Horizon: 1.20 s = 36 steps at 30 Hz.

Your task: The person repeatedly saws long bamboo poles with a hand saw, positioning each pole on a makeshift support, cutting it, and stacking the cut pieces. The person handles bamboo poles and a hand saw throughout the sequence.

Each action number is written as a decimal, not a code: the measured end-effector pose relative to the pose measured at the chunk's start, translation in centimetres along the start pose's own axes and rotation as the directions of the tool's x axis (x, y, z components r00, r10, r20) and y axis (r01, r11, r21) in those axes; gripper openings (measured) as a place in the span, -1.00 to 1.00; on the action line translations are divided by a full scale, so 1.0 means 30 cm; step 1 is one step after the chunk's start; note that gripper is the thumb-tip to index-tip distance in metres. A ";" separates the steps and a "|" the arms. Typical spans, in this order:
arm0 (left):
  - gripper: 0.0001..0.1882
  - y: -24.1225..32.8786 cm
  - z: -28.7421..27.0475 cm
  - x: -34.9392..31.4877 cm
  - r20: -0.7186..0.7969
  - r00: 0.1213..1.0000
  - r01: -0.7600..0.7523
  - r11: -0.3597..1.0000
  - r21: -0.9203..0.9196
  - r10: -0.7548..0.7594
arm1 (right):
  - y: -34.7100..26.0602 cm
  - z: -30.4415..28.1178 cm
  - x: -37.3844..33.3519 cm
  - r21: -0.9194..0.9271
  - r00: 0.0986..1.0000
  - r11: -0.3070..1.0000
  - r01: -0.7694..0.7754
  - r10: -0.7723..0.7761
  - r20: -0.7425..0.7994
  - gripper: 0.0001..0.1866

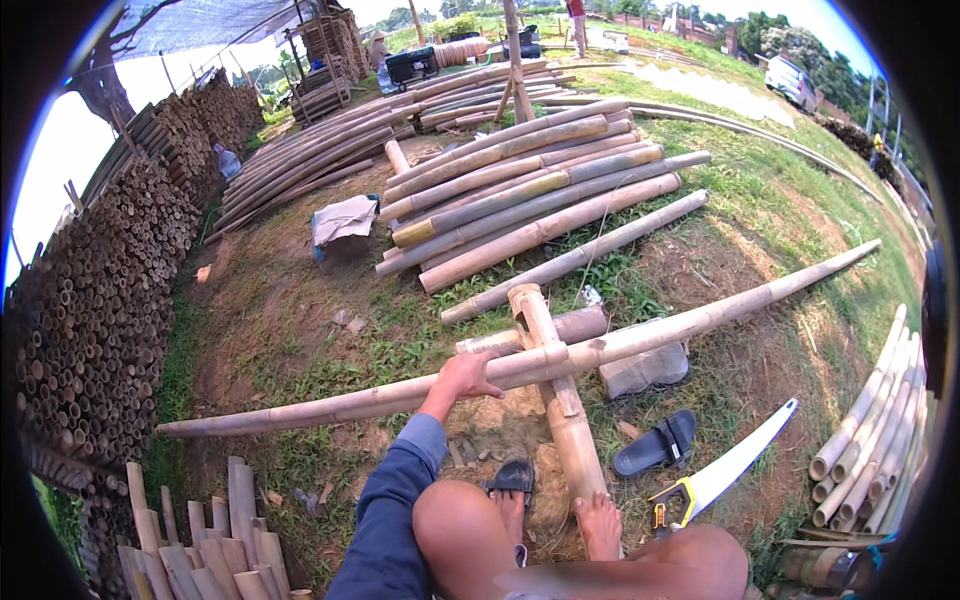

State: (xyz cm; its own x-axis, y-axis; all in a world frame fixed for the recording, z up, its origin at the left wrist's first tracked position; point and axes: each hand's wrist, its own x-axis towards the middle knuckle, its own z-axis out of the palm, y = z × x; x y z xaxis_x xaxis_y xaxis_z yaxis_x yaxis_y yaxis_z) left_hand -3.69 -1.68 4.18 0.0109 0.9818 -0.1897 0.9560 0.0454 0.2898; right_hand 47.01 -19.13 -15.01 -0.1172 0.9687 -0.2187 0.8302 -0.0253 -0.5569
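Observation:
My left hand (466,380), in a blue sleeve, is closed over a long bamboo pole (350,403) that runs across the ground in front of me. Beside the hand, a cut bamboo end overlaps the length going right (720,310). They cross a thick notched bamboo post (570,440), which slopes toward me with my bare foot (600,525) on it. A blurred strip of skin (600,580) at the lower edge may be my right hand; its fingers cannot be made out. A handsaw (725,465) with a yellow and black handle lies right of my foot.
A loose dark sandal (655,443) lies by the saw, near a stone block (645,372). Bamboo poles are piled ahead (540,190) and at the right (870,430). Upright bamboo pieces (205,550) stand lower left; a tall bamboo stack (100,330) lines the left.

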 end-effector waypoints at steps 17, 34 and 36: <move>0.03 -0.085 -0.042 -0.080 -0.026 0.999 0.050 0.994 0.101 -0.047 | -0.410 -0.045 -0.127 -0.389 0.953 0.889 0.242 -0.293 -0.075 -0.62; 0.06 -0.206 -0.027 -0.158 -0.082 0.993 0.086 0.995 0.056 -0.081 | -0.355 -0.022 -0.057 -0.207 0.991 0.971 0.124 -0.130 -0.017 -0.39; 0.05 -0.198 -0.028 -0.153 -0.111 0.991 0.072 0.997 0.026 -0.068 | -0.354 0.015 -0.060 -0.223 0.987 0.965 0.140 -0.155 -0.049 -0.42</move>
State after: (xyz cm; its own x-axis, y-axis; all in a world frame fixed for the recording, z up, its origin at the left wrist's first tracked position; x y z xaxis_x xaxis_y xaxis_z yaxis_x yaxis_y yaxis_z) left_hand -9.65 -6.30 4.11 -0.0871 0.9908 -0.1035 0.9616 0.1108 0.2512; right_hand 38.17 -20.71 -9.06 -0.2174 0.9719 -0.0901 0.9060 0.1666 -0.3891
